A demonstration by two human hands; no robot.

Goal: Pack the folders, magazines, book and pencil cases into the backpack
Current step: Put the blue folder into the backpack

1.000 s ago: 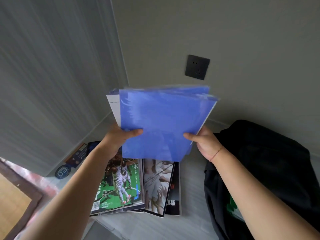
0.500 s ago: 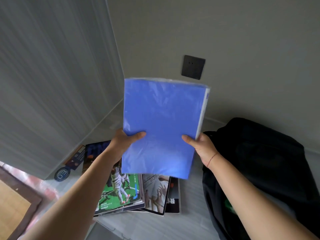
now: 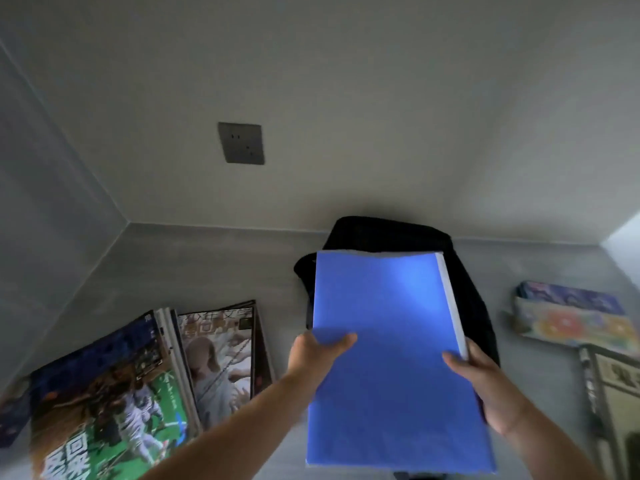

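1. Both hands are up front. The left hand [image 3: 313,355] has its grip clamped on the left edge of a stack of flat blue plastic folders [image 3: 391,358], thumb lying on top.
2. The right hand [image 3: 485,386] mirrors it, its grip closed on the stack's right edge, thumb over, fingers underneath.
3. The folders hang tilted in the air, directly over the soft black fabric backpack [image 3: 384,233]. The backpack lies on the smooth grey tabletop [image 3: 194,268], far middle, close to the wall.
4. Near left sits a fanned pile of glossy magazines [image 3: 114,403], with a green sports cover on top. A cover of pale hands shows just to its right.
5. Right of the backpack and well apart from it lie two flat patterned pencil cases [image 3: 568,313]. One is dark blue and one pale floral, side by side.
6. At the near right is a pale-covered book with dark lettering [image 3: 616,393], cut off by the frame edge.
7. Now the room: a plain pale grey wall [image 3: 381,98] rises behind the tabletop. It carries a dark grey square wall socket [image 3: 241,143], up and left of the backpack.
8. A grey side panel [image 3: 41,220] closes the left, meeting the wall in a far-left corner.
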